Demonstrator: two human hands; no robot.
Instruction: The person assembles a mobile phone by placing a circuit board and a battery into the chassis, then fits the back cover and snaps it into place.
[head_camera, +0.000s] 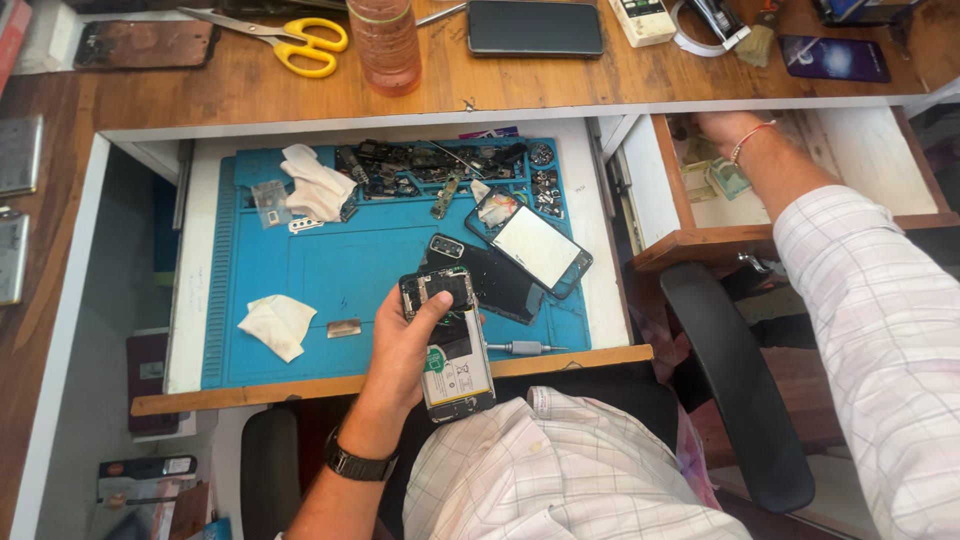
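Note:
My left hand (405, 340) grips an opened smartphone (450, 350) with its back removed, battery and circuit board showing, held over the front edge of the blue repair mat (330, 260). My right hand (722, 130) reaches into an open wooden drawer (700, 240) at the right, fingers hidden under the desk edge among folded paper and small items. On the mat lie a phone screen (535, 245), a dark back cover (495, 285) and a small screwdriver (520, 348).
Small phone parts (430, 165) and white cloths (315, 180) (278, 322) lie on the mat. The desk above holds yellow scissors (300, 40), a pink bottle (385, 45) and a black phone (535, 27). A black chair armrest (735, 380) stands at the right.

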